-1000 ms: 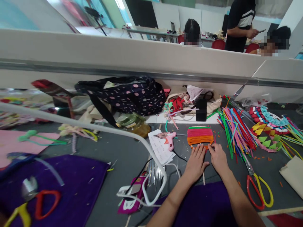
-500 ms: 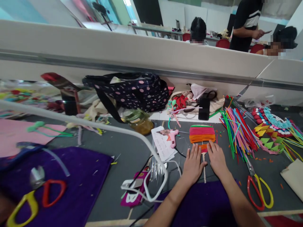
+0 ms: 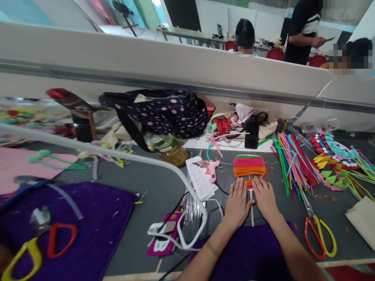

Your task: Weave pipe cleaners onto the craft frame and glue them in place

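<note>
A flat fan-shaped craft piece point(image 3: 249, 165) lies on the dark table, banded in green, pink, red and orange. A thin pale stick point(image 3: 252, 212) runs down from it like a handle. My left hand point(image 3: 238, 201) lies flat with fingers stretched over the lower orange part, its thumb beside the stick. On the other side my right hand point(image 3: 266, 198) rests flat too, fingertips on the same lower part. Both hands partly hide that part. A pink glue gun point(image 3: 214, 171) lies left of the craft piece, on a written paper point(image 3: 202, 183).
Colourful pipe cleaners point(image 3: 294, 164) and scissors point(image 3: 315, 226) lie at right. A white tube frame point(image 3: 164, 166) crosses the left side above a purple cloth point(image 3: 96, 222) with other scissors point(image 3: 48, 238). Behind stand a glass jar point(image 3: 172, 152) and a polka-dot bag point(image 3: 164, 113). Several people appear beyond the partition.
My right hand has shifted slightly left, closer to my left hand. The left hand stays on the lower part of the craft piece. The view has moved a little.
</note>
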Available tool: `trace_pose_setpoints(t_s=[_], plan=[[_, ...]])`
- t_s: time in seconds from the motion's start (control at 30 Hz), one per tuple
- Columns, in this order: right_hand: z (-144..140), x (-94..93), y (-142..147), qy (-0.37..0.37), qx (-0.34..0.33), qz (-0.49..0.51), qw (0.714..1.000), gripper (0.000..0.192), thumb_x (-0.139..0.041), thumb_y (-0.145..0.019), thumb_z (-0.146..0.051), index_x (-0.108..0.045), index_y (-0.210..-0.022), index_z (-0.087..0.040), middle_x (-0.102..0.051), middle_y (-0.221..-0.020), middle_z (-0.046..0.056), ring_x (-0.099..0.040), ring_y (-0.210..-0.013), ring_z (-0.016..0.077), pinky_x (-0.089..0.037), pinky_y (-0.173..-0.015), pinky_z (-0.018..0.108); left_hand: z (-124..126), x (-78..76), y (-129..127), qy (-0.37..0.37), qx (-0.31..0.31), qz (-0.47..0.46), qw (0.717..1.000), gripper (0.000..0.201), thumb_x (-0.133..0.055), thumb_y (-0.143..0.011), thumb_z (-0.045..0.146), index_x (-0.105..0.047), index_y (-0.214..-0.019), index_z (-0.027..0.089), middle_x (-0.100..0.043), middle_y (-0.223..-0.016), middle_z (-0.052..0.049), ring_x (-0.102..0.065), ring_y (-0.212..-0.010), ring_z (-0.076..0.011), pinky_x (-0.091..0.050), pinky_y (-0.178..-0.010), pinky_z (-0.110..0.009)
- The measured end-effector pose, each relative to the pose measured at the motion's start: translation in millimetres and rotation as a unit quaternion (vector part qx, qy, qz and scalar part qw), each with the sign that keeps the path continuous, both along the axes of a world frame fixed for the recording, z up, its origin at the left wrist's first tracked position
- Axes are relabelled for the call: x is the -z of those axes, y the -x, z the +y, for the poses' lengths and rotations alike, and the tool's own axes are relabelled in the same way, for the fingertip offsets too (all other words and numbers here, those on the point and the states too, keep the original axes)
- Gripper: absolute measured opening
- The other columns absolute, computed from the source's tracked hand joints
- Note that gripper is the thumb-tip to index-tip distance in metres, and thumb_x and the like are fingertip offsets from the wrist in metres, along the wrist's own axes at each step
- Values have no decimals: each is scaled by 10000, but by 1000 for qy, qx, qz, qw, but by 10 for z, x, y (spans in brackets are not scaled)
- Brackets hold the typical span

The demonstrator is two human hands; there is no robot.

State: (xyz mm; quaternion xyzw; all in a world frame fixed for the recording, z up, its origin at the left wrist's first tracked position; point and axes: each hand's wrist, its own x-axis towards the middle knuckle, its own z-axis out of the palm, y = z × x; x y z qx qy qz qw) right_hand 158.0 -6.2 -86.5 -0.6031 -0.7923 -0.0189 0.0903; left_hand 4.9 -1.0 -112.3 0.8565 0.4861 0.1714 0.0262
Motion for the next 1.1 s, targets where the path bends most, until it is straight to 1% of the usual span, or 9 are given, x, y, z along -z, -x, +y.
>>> trace_pose_setpoints(t_s=[0.23, 0.43, 0.57, 0.67, 0.73, 0.8, 0.9, 1.03, 1.1], plan=[[-58, -1, -87, -21, 37, 13, 999, 515, -451, -815, -72, -467, -1323, -151, -495, -1350, 152, -444, -1149, 289, -372, -904, 460, -5, -42, -26, 12, -13, -3, 1000, 663, -405, -876, 486, -320, -1406, 96, -320, -1468, -206, -205, -1385, -308, -207, -1082, -550], [-167, 0, -294, -60, 119, 66, 989, 491, -412, -803, -53, -515, -1277, -130, -544, -1288, 146, -458, -1096, 269, -382, -892, 416, -28, -132, -12, 16, -2, -42, 999, 648, -416, -885, 449, -303, -1409, 84, -340, -1455, -214, -207, -1384, -303, -260, -1078, -534], [-298, 35, -460, -97, 148, 105, 979, 420, -355, -856, -90, -537, -1234, -111, -584, -1207, 157, -488, -1079, 253, -404, -887, 416, -203, -321, 41, 28, 93, -86, 991, 545, -398, -914, 334, -301, -1407, 120, -372, -1447, -182, -230, -1380, -272, -307, -1075, -511], [-388, 60, -514, -115, 148, 142, 972, 381, -344, -891, -145, -539, -1217, -108, -605, -1150, 159, -510, -1074, 244, -430, -874, 408, -440, -488, 127, 24, 197, -109, 974, 471, -408, -912, 238, -363, -1364, 115, -473, -1381, -158, -299, -1356, -238, -351, -1072, -447], [-426, 50, -495, -125, 139, 176, 966, 364, -347, -906, -180, -545, -1205, -120, -614, -1125, 152, -528, -1062, 237, -438, -878, 402, -611, -568, 206, 19, 232, -123, 965, 438, -429, -898, 191, -404, -1331, 128, -529, -1331, -138, -343, -1335, -224, -369, -1068, -423], [-435, 1, -421, -130, 127, 218, 959, 351, -350, -916, -214, -554, -1191, -134, -621, -1106, 144, -542, -1051, 229, -440, -892, 397, -764, -607, 301, 7, 248, -145, 958, 413, -432, -883, 135, -439, -1296, 149, -601, -1242, -118, -427, -1278, -211, -389, -1056, -419], [-368, -146, -198, -107, 104, 288, 946, 337, -354, -924, -257, -570, -1164, -163, -628, -1092, 125, -557, -1040, 218, -439, -904, 383, -940, -606, 465, -6, 235, -182, 955, 402, -434, -852, 70, -482, -1241, 155, -665, -1097, -114, -544, -1151, -200, -464, -985, -379], [-60, -358, 305, -8, 55, 368, 928, 303, -393, -901, -258, -577, -1126, -173, -631, -1082, 101, -589, -988, 187, -455, -872, 317, -1112, -581, 691, -28, 216, -206, 954, 405, -441, -823, 42, -508, -1203, 163, -686, -971, -111, -606, -1030, -203, -525, -887, -349], [179, -415, 617, 56, 54, 367, 927, 278, -443, -865, -242, -580, -1095, -167, -632, -1070, 94, -600, -944, 177, -461, -846, 298, -1199, -581, 806, -41, 224, -206, 952, 416, -443, -819, 47, -500, -1214, 162, -687, -931, -113, -624, -982, -202, -539, -848, -342]])
